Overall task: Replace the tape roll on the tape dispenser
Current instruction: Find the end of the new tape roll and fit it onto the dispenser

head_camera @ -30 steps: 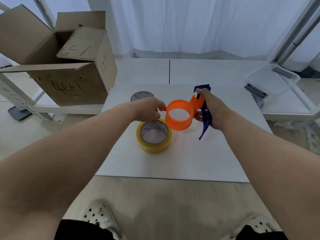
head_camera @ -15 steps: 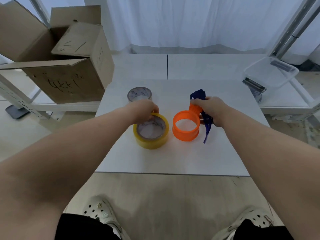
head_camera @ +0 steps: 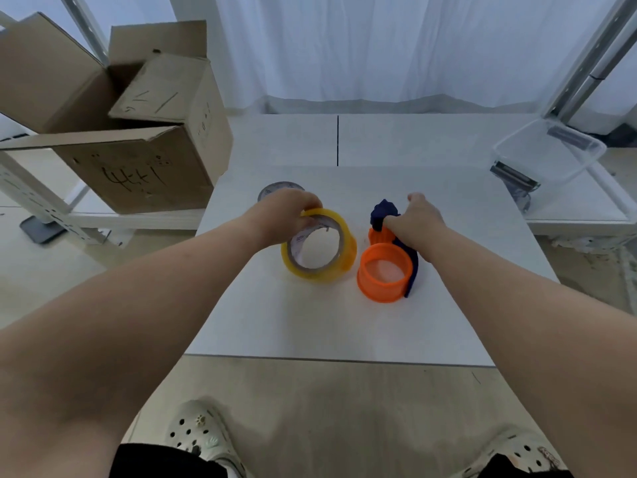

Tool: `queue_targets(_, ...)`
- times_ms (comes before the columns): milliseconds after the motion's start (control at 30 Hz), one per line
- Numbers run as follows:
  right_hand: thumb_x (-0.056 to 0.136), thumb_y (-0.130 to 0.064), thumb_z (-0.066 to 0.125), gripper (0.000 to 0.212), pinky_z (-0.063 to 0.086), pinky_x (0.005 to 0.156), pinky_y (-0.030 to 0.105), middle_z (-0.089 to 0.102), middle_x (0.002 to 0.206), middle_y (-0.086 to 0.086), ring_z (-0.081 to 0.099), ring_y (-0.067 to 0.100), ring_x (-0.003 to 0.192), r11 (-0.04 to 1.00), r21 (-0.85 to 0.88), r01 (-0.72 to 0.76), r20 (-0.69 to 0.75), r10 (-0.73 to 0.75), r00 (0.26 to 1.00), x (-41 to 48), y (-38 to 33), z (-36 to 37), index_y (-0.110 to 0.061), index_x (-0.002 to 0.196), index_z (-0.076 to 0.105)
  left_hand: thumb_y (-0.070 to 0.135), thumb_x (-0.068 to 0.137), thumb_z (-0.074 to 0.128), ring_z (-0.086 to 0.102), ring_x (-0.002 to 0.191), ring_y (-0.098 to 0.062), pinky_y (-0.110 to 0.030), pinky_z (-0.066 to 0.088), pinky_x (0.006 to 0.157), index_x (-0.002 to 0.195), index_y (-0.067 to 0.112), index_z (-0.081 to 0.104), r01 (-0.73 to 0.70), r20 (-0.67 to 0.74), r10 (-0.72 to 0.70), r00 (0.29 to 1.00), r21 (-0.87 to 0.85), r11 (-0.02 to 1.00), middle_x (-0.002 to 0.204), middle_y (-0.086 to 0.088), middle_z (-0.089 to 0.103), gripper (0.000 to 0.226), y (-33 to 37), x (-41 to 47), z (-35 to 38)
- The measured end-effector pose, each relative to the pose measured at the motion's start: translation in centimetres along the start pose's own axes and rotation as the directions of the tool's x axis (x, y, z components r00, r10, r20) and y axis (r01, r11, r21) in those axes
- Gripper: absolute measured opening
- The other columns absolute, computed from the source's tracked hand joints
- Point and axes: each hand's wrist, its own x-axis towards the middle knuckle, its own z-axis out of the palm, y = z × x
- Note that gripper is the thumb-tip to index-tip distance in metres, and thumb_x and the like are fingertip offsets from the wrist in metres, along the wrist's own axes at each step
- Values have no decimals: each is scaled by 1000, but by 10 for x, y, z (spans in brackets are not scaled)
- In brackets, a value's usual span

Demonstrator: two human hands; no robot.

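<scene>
Packing room: cardboard box (head_camera: 138, 160), white tables (head_camera: 344, 322)

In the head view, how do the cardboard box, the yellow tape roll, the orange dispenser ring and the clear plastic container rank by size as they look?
1. cardboard box, clearly the largest.
2. clear plastic container.
3. yellow tape roll, tilted in the left hand.
4. orange dispenser ring, only slightly smaller than the roll; these two look nearly alike.

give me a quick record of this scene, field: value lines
left hand: grips yellow tape roll, tilted up off the table
right hand: holds dispenser by its blue handle
dispenser hub: orange, empty, resting on the table
roll vs dispenser: side by side, not yet mounted
spare: grey roll behind the left hand
off table: cardboard box left, clear tub right
</scene>
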Motion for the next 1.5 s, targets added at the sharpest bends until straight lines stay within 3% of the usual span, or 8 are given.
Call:
queue_targets(133, 87, -26, 55, 43, 45, 95, 35, 53, 118, 9, 54, 24, 109, 922, 190, 336, -146, -312, 939, -11, -33, -9, -13, 127, 49, 31, 90, 57, 58, 90, -22, -30, 46, 78, 105, 12, 64, 8, -197, -16, 980, -40, 999, 103, -7, 64, 25, 3, -2, -15)
queue_targets(300, 88, -51, 49, 43, 48, 94, 39, 67, 98, 8, 63, 23, 96, 818, 575, 7, 187, -139, 972, -32, -68, -35, -13, 101, 63, 24, 89, 59, 53, 85, -15, -25, 43, 75, 101, 12, 63, -15, -523, -70, 849, -158, 987, 100, -7, 61, 18, 18, -9, -40)
queue_targets(533, 87, -35, 60, 31, 53, 68, 32, 62, 83, 7, 60, 20, 75, 690, 717, -103, 332, -208, 920, -54, -68, -51, -9, 103, 64, 23, 86, 64, 54, 84, -15, -30, 53, 78, 94, 12, 63, -119, -595, -88, 799, -300, 946, 92, 1, 56, 13, 53, -25, -46)
queue_targets(767, 85, -21, 63, 17, 46, 78, 26, 65, 99, 4, 57, 16, 91, 868, 463, 178, 264, -326, 908, -56, -46, -60, -11, 99, 67, 16, 89, 57, 56, 95, -8, -16, 42, 78, 116, 16, 59, -23, -169, -112, 979, -641, 767, 100, 9, 60, 27, 50, -38, -48)
queue_targets(900, 81, -18, 61, 10, 43, 78, 36, 60, 85, 7, 53, 24, 88, 810, 551, 199, 150, -331, 932, -58, -52, -60, -16, 72, 65, 46, 93, 47, 48, 120, -11, -27, 35, 102, 132, 25, 46, 47, -23, -109, 994, -802, 596, 132, 6, 50, 44, 60, -31, -49)
queue_targets(1000, 66, -25, 59, 12, 38, 64, 36, 51, 70, 7, 48, 24, 72, 751, 638, 168, 111, -306, 946, -64, -63, -54, -15, 61, 57, 52, 88, 51, 58, 106, -18, -29, 46, 94, 116, 22, 54, 143, 96, -115, 989, -831, 538, 116, -2, 59, 41, 64, -29, -49)
queue_targets(1300, 83, -40, 63, 24, 48, 49, 19, 64, 50, -9, 59, 5, 46, 696, 693, 190, 98, -352, 931, -68, -67, -52, -18, 73, 66, 34, 90, 55, 63, 82, -17, -25, 54, 78, 107, 9, 61, 120, 128, 0, 992, -927, 356, 95, -7, 65, 31, 59, -32, -60)
queue_targets(1500, 85, -35, 62, 18, 56, 57, 24, 68, 75, 3, 65, 14, 63, 668, 721, 187, 111, -377, 919, -69, -64, -49, -17, 82, 67, 27, 89, 58, 61, 80, -17, -26, 51, 78, 90, 12, 63, 89, 88, -17, 996, -934, 347, 84, -3, 64, 16, 59, -34, -59)
